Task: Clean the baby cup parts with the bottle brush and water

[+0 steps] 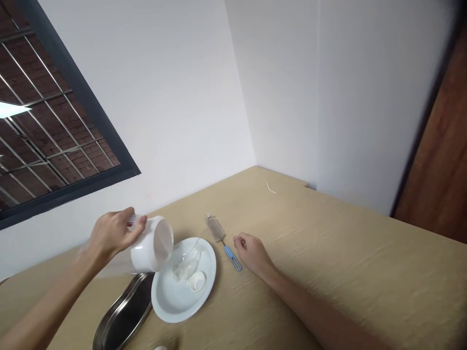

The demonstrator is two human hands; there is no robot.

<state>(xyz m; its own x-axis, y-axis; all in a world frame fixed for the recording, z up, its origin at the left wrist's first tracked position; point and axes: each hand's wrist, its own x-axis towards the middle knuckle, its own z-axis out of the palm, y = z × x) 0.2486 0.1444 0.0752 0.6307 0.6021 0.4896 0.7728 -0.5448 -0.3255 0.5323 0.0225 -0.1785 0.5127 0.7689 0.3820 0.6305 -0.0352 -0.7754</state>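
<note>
My left hand [118,231] is closed round the handle of a white plastic jug [146,250], tipped on its side with its round end facing right. The jug is over the left edge of a pale plate [171,304]. On the plate lie a crumpled clear plastic piece [188,266] and a small white cap [197,281]. My right hand [251,250] is curled in a loose fist over the table; whether it holds anything small is hidden. Just left of it lies a bottle brush [232,256] with a blue handle.
A curved metal tray [104,323] sits left of the plate. A thin white strip [270,188] lies near the back corner of the tan table [328,272]. Walls rise behind, with a barred window [47,126] at upper left. Part of a white object [160,348] shows at the bottom edge.
</note>
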